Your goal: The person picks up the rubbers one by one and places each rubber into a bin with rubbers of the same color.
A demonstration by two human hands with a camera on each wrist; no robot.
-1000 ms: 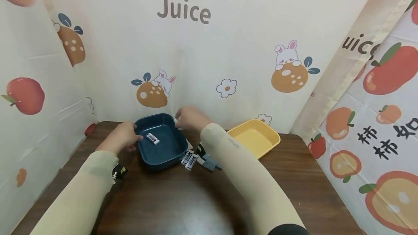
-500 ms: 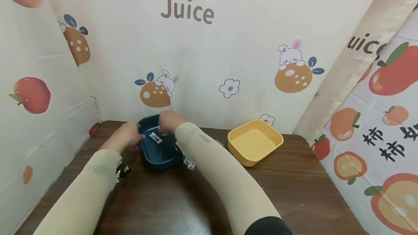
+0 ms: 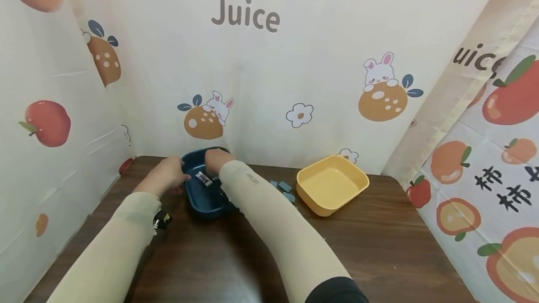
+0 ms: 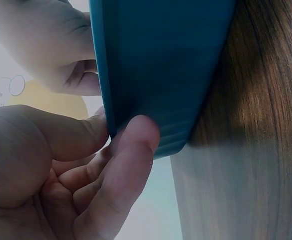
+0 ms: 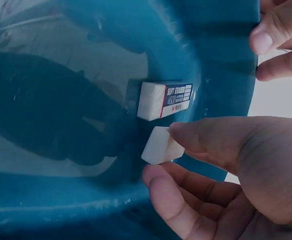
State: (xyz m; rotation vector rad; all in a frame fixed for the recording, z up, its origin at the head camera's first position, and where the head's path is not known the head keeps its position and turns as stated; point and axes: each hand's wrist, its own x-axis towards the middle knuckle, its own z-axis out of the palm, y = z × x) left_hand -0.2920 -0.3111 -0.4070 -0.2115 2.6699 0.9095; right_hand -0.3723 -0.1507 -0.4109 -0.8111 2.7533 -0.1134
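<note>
A dark blue square basin stands at the table's back left. My left hand pinches its left rim, thumb inside and fingers against the outer wall. Down inside the basin, my right hand holds a white eraser between thumb and fingertips; the hand covers part of it. Right beside it lies another eraser in a printed blue-and-white sleeve, which the head view shows near the basin's left side.
A yellow basin stands to the right of the blue one. Several small grey-blue pieces lie between them, partly behind my right forearm. Printed curtains hang behind and at both sides of the brown table.
My right hand has moved left and down, from the blue basin's right rim to its inside, beside the sleeved eraser. The left hand keeps its hold on the rim.
</note>
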